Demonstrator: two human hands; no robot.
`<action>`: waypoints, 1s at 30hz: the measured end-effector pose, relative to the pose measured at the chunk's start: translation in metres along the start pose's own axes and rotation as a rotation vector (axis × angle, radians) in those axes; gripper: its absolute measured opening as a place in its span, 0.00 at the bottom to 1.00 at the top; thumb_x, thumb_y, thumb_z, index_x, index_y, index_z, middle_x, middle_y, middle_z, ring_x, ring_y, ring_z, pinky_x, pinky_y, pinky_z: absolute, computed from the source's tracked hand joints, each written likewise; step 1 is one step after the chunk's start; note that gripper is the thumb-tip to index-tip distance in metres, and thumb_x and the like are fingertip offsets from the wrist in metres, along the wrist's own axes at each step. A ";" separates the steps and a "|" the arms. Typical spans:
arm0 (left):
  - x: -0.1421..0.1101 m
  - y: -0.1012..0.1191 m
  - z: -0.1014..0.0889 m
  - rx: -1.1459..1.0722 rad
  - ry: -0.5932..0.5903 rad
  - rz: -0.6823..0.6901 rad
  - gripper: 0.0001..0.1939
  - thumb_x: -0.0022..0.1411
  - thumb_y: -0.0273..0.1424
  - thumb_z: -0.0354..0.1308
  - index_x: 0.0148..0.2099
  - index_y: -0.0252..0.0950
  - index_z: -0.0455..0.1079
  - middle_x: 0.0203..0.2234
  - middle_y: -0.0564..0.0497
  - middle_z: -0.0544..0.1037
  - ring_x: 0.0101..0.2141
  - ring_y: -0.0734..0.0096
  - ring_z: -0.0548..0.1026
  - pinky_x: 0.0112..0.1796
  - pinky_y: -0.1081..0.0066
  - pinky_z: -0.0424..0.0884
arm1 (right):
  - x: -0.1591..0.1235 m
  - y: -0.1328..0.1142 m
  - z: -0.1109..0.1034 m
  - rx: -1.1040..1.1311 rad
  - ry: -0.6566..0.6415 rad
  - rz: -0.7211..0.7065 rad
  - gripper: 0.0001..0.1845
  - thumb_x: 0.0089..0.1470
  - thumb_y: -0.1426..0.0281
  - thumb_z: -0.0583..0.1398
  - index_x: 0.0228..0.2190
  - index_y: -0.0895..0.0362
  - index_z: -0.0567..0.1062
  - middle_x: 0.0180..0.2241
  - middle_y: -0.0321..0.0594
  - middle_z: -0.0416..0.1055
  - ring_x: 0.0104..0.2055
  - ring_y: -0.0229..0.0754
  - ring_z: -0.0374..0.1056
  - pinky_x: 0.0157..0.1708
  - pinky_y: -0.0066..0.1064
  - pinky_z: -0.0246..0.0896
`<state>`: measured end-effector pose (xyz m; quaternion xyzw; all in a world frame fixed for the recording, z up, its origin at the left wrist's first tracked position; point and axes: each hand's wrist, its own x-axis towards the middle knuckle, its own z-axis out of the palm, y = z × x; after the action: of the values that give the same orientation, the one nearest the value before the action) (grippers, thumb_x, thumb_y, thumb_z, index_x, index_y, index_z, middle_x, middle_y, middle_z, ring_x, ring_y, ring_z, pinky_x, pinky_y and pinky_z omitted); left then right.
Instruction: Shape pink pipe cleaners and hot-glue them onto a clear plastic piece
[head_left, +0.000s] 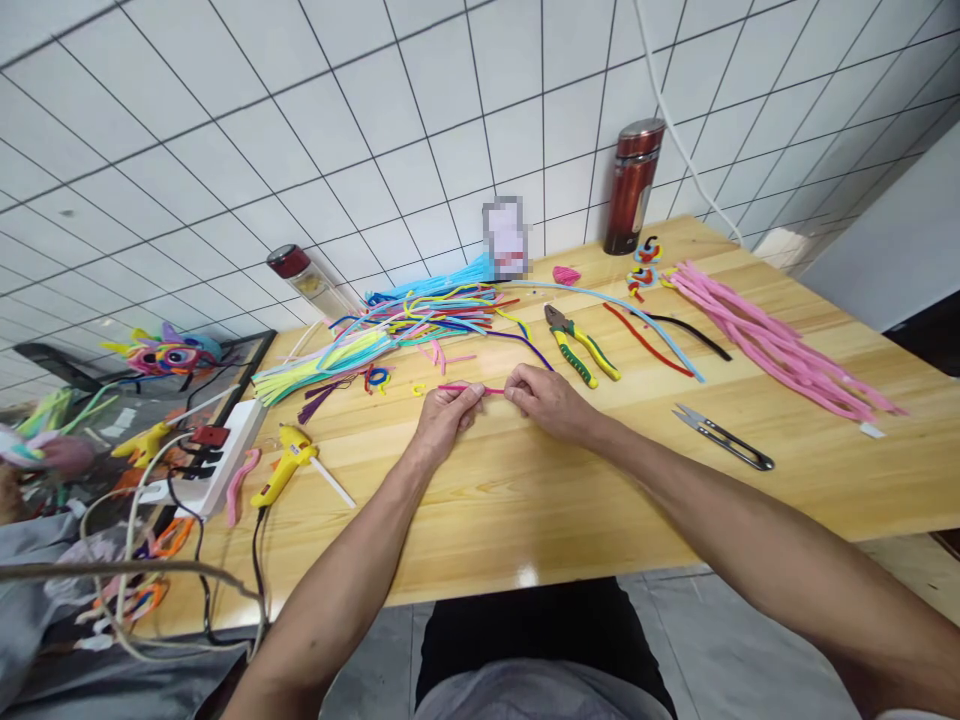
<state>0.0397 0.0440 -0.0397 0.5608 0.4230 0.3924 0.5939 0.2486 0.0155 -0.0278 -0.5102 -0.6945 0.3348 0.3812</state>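
A short dark pink pipe cleaner [493, 391] stretches level between my two hands over the middle of the table. My left hand [450, 410] is closed, pinching it between thumb and fingers, and one end sticks out to the left. At its right end, my right hand [544, 398] is closed on it too, the fingertips curled and partly hidden. Just beyond my right hand lie pliers [577, 345] with green and yellow handles. Small curled pieces, a blue ring [378, 379] and a yellow bit [418, 390], rest beyond my left hand.
Many-coloured pipe cleaners [420, 315] are heaped at the back; pink ones [772, 340] lie right. Thread snips [724, 437] rest near the right forearm. A yellow glue gun [285, 465] and a corded power strip [229, 455] are left. A red flask [634, 185] stands behind.
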 end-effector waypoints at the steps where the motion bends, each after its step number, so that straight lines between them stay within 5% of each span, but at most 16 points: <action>1: 0.000 0.000 -0.001 0.000 -0.005 -0.004 0.24 0.59 0.49 0.68 0.25 0.33 0.72 0.12 0.57 0.61 0.16 0.82 0.54 0.21 0.73 0.45 | 0.000 0.000 0.000 -0.010 -0.012 -0.006 0.06 0.60 0.71 0.57 0.31 0.55 0.71 0.28 0.35 0.71 0.34 0.40 0.65 0.37 0.31 0.55; 11: 0.002 0.008 0.001 -0.108 0.024 -0.037 0.25 0.51 0.48 0.73 0.22 0.33 0.70 0.12 0.57 0.62 0.15 0.84 0.55 0.20 0.75 0.47 | -0.001 -0.005 -0.001 0.108 -0.066 0.079 0.06 0.61 0.67 0.57 0.32 0.55 0.72 0.23 0.32 0.71 0.27 0.38 0.66 0.32 0.29 0.57; 17: -0.001 0.007 0.011 -0.152 0.015 -0.039 0.23 0.46 0.45 0.77 0.33 0.33 0.76 0.17 0.58 0.68 0.16 0.84 0.58 0.19 0.77 0.49 | -0.003 -0.006 0.001 0.131 -0.043 0.071 0.09 0.61 0.64 0.57 0.32 0.55 0.72 0.25 0.33 0.72 0.27 0.38 0.67 0.31 0.30 0.57; 30: -0.001 0.006 0.011 -0.180 0.015 -0.024 0.22 0.47 0.45 0.76 0.31 0.32 0.74 0.16 0.59 0.67 0.15 0.85 0.57 0.19 0.77 0.49 | -0.003 -0.006 0.001 0.149 -0.053 0.055 0.07 0.57 0.64 0.57 0.31 0.54 0.71 0.24 0.33 0.72 0.28 0.40 0.67 0.30 0.31 0.58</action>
<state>0.0497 0.0397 -0.0339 0.4973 0.3971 0.4256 0.6433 0.2456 0.0114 -0.0240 -0.4902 -0.6633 0.4090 0.3903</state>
